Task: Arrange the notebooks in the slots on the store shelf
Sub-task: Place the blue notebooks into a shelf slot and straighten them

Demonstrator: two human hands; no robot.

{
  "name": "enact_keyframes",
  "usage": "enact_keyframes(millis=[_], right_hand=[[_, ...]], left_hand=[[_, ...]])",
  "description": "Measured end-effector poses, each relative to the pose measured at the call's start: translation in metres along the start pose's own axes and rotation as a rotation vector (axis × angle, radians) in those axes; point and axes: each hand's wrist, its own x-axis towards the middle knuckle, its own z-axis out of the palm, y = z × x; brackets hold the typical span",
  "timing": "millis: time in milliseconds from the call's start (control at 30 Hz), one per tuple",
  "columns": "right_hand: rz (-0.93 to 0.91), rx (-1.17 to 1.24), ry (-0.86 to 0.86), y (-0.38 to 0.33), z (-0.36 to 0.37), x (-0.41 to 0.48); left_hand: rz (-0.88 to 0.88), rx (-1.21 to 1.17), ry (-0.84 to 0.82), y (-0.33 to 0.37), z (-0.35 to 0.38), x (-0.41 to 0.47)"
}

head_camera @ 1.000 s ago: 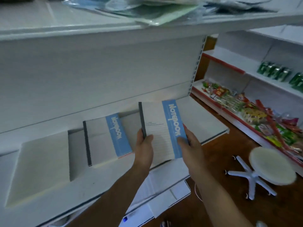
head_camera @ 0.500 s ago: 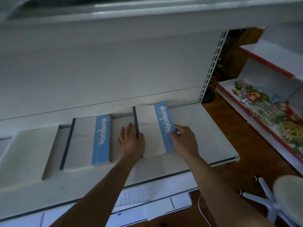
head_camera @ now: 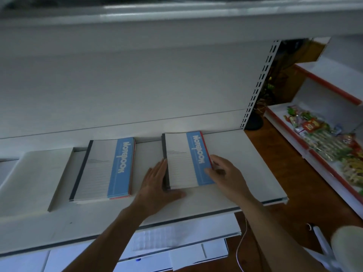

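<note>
A stack of white notebooks with a blue "Notebook" stripe (head_camera: 184,160) lies flat on the white shelf (head_camera: 245,169), its far edge against the back panel. My left hand (head_camera: 157,185) rests flat against the stack's dark spine side, thumb along its near edge. My right hand (head_camera: 224,171) holds the stack's right edge, fingertips on the blue stripe. A second like stack (head_camera: 104,169) lies to the left, apart from both hands. A white divider panel (head_camera: 33,177) leans further left.
Another shelf unit (head_camera: 322,138) with red trim and several snack packets stands at the right. A white stool (head_camera: 345,244) is on the brown floor at lower right. Papers and boxes sit on the lower shelf (head_camera: 186,242). An upper shelf overhangs.
The notebook stack went from held tilted above the shelf to lying flat on it, pushed back to the panel. Both hands now press its sides. The camera view moved closer.
</note>
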Motion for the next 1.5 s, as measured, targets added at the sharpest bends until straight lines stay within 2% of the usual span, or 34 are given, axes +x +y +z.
enact_keyframes(millis=[100,167,333,467,600,800,933,1000,1100,1167,1233,1333,1500], right_hand=[[-0.066,-0.019,-0.163,0.002,-0.01,-0.006],[-0.089,-0.076,-0.199,0.006,-0.013,-0.005],[-0.127,-0.164,-0.094,0.021,-0.006,0.0],[-0.098,-0.187,-0.089,0.029,-0.005,0.001],[-0.103,-0.207,-0.059,0.036,0.0,0.0],[-0.076,-0.224,-0.061,0.033,0.001,-0.001],[-0.005,-0.171,-0.118,0.017,-0.01,-0.003],[0.003,-0.205,-0.085,0.008,-0.016,-0.002],[-0.058,-0.334,0.121,-0.007,-0.014,0.004],[-0.166,-0.448,0.179,-0.026,0.0,0.012],[-0.228,-0.531,0.147,-0.053,0.029,0.019],[-0.277,-0.628,0.026,-0.097,0.092,0.024],[-0.405,-0.694,-0.212,-0.188,0.222,-0.002]], left_hand=[[0.044,0.012,0.067,0.005,-0.001,0.004],[0.028,0.013,0.076,0.007,0.0,0.006],[0.037,0.048,0.107,-0.004,0.009,0.01],[0.044,0.057,0.139,-0.004,0.009,0.012],[-0.116,0.175,0.004,0.001,0.005,0.011],[-0.146,0.217,-0.041,-0.003,0.006,0.013],[-0.178,0.152,-0.079,0.009,-0.002,0.009],[-0.204,0.055,-0.057,0.013,-0.012,0.002],[-0.164,-0.075,0.025,0.02,-0.033,-0.017],[-0.147,-0.078,0.121,0.023,-0.055,-0.032],[-0.163,-0.013,0.216,0.02,-0.082,-0.049],[-0.224,0.151,0.309,-0.003,-0.125,-0.081],[-0.389,0.34,0.347,-0.071,-0.201,-0.178]])
